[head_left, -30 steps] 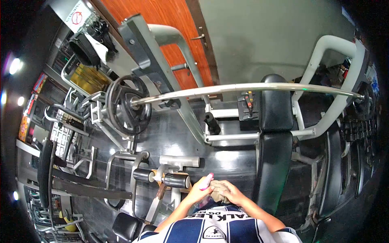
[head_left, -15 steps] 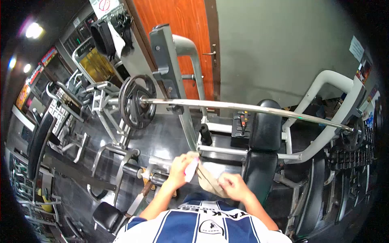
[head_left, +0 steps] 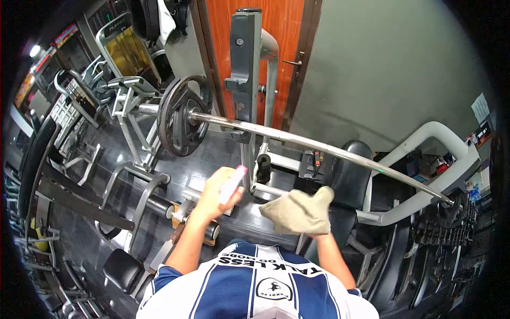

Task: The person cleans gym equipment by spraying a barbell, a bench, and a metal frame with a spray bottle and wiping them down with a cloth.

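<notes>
Machines point(head_left: 134, 82) with pale metal frames crowd the far left, and right of them black weight plates point(head_left: 180, 133) sit on a steel bar point(head_left: 297, 139) that slants down to the right. Near the centre, below the bar, we find our left hand point(head_left: 215, 194), its fingers closed around a small white object with a pink end point(head_left: 232, 185), perhaps a bottle. A gap separates it from the beige cloth point(head_left: 298, 213) on the right, held up in the air and draped over our right hand; the cloth hides those fingers, so we cannot tell whether they pinch it or are spread beneath. Half a second ago the cloth was stretched between both hands; now the left has come away, leaving the cloth on the right hand alone and the white object on its own in the left. Beyond the cloth, farther right, stands a black weight bench point(head_left: 349, 183).
</notes>
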The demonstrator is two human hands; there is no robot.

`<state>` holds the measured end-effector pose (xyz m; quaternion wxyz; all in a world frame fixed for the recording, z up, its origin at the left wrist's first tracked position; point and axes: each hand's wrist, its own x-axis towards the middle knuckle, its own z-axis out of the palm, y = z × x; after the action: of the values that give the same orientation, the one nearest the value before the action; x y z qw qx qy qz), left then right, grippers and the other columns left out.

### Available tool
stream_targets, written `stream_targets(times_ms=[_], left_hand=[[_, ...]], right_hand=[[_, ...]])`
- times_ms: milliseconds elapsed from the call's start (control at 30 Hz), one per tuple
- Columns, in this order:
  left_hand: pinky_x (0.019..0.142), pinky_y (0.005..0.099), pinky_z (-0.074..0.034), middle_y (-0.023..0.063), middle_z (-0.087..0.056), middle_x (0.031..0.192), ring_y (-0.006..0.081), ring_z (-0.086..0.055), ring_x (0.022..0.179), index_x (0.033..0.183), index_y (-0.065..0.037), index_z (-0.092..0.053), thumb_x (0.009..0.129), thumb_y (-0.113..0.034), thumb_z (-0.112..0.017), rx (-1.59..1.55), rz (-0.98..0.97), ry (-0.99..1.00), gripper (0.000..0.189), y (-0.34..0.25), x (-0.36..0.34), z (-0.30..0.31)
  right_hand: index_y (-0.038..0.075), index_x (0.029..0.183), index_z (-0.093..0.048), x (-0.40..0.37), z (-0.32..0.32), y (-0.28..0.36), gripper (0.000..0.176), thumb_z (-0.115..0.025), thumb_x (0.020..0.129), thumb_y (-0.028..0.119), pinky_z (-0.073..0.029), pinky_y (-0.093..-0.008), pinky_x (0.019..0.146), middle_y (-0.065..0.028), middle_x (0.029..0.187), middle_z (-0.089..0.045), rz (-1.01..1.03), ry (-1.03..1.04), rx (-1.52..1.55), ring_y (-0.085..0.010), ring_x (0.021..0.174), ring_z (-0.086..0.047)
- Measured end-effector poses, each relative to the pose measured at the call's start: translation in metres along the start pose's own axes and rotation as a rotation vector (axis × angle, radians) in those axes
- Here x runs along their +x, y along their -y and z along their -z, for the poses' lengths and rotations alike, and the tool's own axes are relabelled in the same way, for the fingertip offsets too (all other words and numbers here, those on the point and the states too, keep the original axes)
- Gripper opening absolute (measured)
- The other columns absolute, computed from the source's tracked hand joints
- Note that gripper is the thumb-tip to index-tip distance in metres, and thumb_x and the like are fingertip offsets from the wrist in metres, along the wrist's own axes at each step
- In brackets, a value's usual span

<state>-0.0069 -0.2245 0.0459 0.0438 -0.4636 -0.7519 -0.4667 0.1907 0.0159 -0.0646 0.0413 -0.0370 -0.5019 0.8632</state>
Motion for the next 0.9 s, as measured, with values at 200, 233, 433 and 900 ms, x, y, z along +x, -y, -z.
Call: stream_targets(times_ms=[200, 233, 433, 900], left_hand=[[0.071, 0.0286, -0.049, 0.0109, -0.064, 0.095, 0.0204, -0.063, 0.077, 0.115, -0.001, -0.061, 0.080, -0.014, -0.073, -0.234, 0.224, 0.053, 0.039, 0.061, -0.028, 0.011], [0.071, 0.0291, -0.049, 0.0095, -0.064, 0.095, 0.0191, -0.063, 0.078, 0.117, 0.000, -0.061, 0.081, -0.018, -0.073, -0.267, 0.240, 0.077, 0.042, 0.071, -0.030, 0.008], [0.073, 0.0308, -0.050, 0.0097, -0.064, 0.094, 0.0199, -0.064, 0.080, 0.108, 0.002, -0.062, 0.087, -0.040, -0.068, -0.360, 0.231, 0.125, 0.048, 0.086, 0.006, 0.009], [0.066, 0.0342, -0.052, 0.0125, -0.065, 0.091, 0.0250, -0.064, 0.076, 0.096, 0.002, -0.064, 0.073, -0.065, -0.075, 0.224, 0.101, -0.094, 0.071, -0.030, 0.176, 0.034]], right_hand=[[0.006, 0.116, -0.060, 0.043, -0.014, 0.049, 0.042, -0.078, 0.082, 0.023, -0.049, -0.0316, 0.090, -0.0047, 0.107, -0.062, -0.060, -0.482, -0.665, -0.0178, 0.097, -0.060], [0.006, 0.119, -0.059, 0.048, -0.015, 0.063, 0.043, -0.077, 0.083, 0.022, -0.049, -0.0319, 0.092, -0.0053, 0.110, -0.063, -0.070, -0.406, -0.718, -0.0180, 0.100, -0.060], [0.003, 0.136, -0.050, 0.083, -0.011, 0.138, 0.050, -0.064, 0.094, 0.025, -0.047, -0.0390, 0.103, -0.0106, 0.130, -0.060, 0.025, -0.479, -0.022, -0.0235, 0.118, -0.060], [0.002, 0.140, -0.047, 0.224, 0.109, 0.278, 0.050, -0.057, 0.097, 0.026, -0.041, -0.0386, 0.109, -0.0119, 0.142, -0.052, 0.209, -0.181, -0.518, -0.0238, 0.129, -0.051]])
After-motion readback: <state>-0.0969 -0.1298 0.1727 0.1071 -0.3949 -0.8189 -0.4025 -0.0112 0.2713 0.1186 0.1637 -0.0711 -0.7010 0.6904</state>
